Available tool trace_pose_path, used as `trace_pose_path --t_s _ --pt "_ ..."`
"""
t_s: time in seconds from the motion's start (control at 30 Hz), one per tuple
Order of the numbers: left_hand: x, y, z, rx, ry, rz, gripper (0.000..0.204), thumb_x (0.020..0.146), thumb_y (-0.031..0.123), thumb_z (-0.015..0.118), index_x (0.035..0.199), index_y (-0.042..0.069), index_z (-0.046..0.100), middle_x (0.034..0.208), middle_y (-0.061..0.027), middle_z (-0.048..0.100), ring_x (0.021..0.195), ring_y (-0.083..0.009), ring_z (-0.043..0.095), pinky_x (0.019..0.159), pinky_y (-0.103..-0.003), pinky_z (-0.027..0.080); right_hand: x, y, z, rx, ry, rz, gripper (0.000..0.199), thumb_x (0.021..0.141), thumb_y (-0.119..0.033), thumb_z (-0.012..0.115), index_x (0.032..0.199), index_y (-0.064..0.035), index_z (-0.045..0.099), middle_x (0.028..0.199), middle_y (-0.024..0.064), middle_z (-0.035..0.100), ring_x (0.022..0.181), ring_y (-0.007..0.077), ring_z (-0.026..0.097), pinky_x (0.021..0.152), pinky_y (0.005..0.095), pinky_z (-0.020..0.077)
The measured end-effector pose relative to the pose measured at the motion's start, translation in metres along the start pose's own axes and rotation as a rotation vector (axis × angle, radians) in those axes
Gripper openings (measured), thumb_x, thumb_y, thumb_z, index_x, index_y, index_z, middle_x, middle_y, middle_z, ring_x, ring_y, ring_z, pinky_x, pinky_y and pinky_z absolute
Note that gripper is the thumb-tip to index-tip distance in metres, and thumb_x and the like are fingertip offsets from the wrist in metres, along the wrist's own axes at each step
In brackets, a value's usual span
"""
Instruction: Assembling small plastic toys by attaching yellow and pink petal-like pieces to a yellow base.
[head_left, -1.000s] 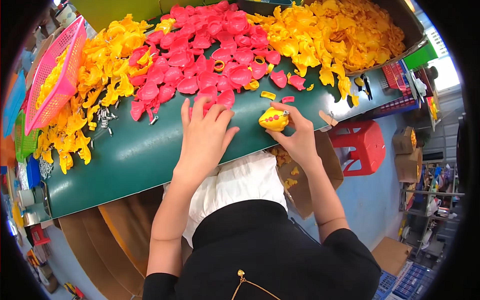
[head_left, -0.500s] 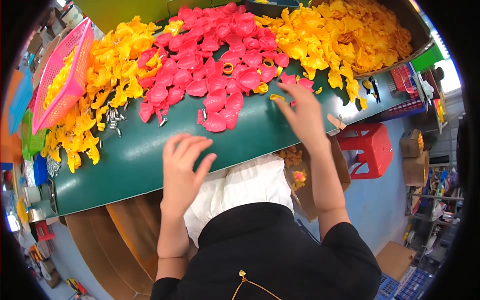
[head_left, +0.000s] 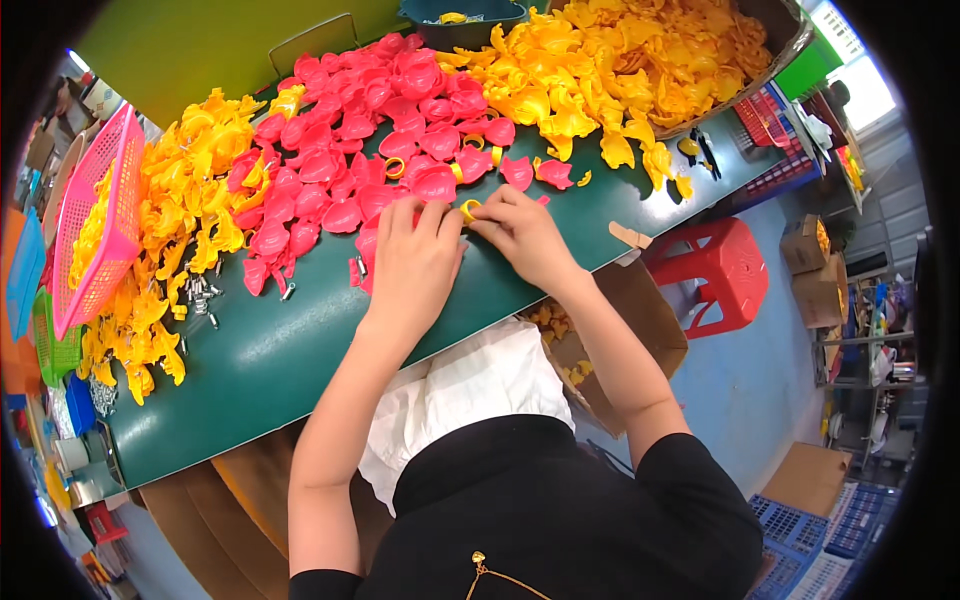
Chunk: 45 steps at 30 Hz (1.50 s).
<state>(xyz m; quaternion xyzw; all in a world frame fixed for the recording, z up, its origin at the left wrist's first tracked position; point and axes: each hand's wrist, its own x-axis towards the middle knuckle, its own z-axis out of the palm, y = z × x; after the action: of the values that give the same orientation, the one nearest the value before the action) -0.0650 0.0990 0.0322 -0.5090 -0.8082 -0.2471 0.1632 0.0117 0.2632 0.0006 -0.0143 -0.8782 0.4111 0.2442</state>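
Observation:
A small yellow ring [head_left: 468, 210] is pinched between the thumb and fingers of my right hand [head_left: 530, 240], just above the green table. Beside it, my left hand [head_left: 412, 268] lies at the near edge of a pile of pink cup-shaped plastic pieces [head_left: 322, 165]. Its fingers are bent and close together, and whatever they may grip is hidden. Other yellow rings [head_left: 395, 167] lie among the pink pieces. Left of my hands, small metal pins [head_left: 200, 293] are scattered by a heap of yellow plastic pieces [head_left: 160, 260].
A pink basket [head_left: 125, 195] stands at the left. A box [head_left: 790, 55] heaped with yellow pieces is at the far right, with a dark bowl [head_left: 460, 32] behind the pile. A red stool [head_left: 735, 270] and an open carton [head_left: 650, 310] sit below the table's right side.
Both hands have come together at the pink pile. My right hand has moved left and now holds a yellow ring; my left has reached forward, its fingers closing. The view has shifted.

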Motion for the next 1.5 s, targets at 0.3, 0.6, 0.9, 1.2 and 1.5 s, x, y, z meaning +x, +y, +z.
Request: trace_pose_path --t_s 0.3,0.6,0.9,1.2,1.5 --pt "0.008 -0.005 0.026 0.161 -0.064 0.172 0.016 0.071 0.011 0.069 0.084 0.004 0.063 0.094 -0.0068 0.062 0.098 -0.0261 0.053 0.09 -0.041 0.041 0.009 0.001 -0.038 -0.126 0.026 0.245 0.02 0.085 -0.012 0.069 0.102 -0.0012 0.07 0.083 0.0094 0.065 0.066 0.0154 0.059 0.061 0.0279 0.0466" --pt "0.089 -0.025 0.041 -0.316 0.045 0.247 0.013 0.07 0.008 0.069 0.081 0.004 0.061 0.09 -0.0094 0.066 0.101 -0.0342 0.057 0.089 -0.043 0.045 0.044 0.031 -0.078 -0.606 -0.162 0.267 0.025 0.082 -0.017 0.069 0.106 -0.0111 0.07 0.093 0.0095 0.06 0.093 0.0274 0.061 0.08 0.0371 0.0496" --pt "0.107 -0.072 0.027 -0.328 -0.148 0.093 0.011 0.074 0.01 0.073 0.08 0.003 0.066 0.083 -0.0084 0.066 0.091 -0.03 0.058 0.084 -0.04 0.047 0.051 0.052 -0.081 -0.141 0.131 0.198 0.015 0.082 -0.017 0.073 0.091 -0.0055 0.073 0.083 0.0032 0.052 0.068 0.0125 0.049 0.063 0.0265 0.042" --pt "0.1 -0.054 0.01 -0.303 -0.309 -0.079 0.008 0.076 0.003 0.065 0.082 0.001 0.06 0.083 -0.0122 0.064 0.093 -0.0329 0.058 0.081 -0.04 0.047 0.03 0.056 -0.101 1.632 0.313 0.693 0.017 0.089 -0.018 0.051 0.101 -0.0064 0.052 0.106 0.0111 0.054 0.079 0.016 0.052 0.042 0.0201 0.0387" --pt "0.107 -0.027 0.032 -0.28 -0.158 0.147 0.032 0.079 -0.004 0.056 0.11 0.005 0.061 0.09 -0.0141 0.061 0.09 -0.0332 0.058 0.078 -0.042 0.048 -0.002 0.053 -0.136 0.668 0.493 0.692 0.023 0.094 -0.028 0.056 0.097 -0.0059 0.061 0.071 -0.0044 0.042 0.058 0.0043 0.037 0.044 0.0193 0.0254"
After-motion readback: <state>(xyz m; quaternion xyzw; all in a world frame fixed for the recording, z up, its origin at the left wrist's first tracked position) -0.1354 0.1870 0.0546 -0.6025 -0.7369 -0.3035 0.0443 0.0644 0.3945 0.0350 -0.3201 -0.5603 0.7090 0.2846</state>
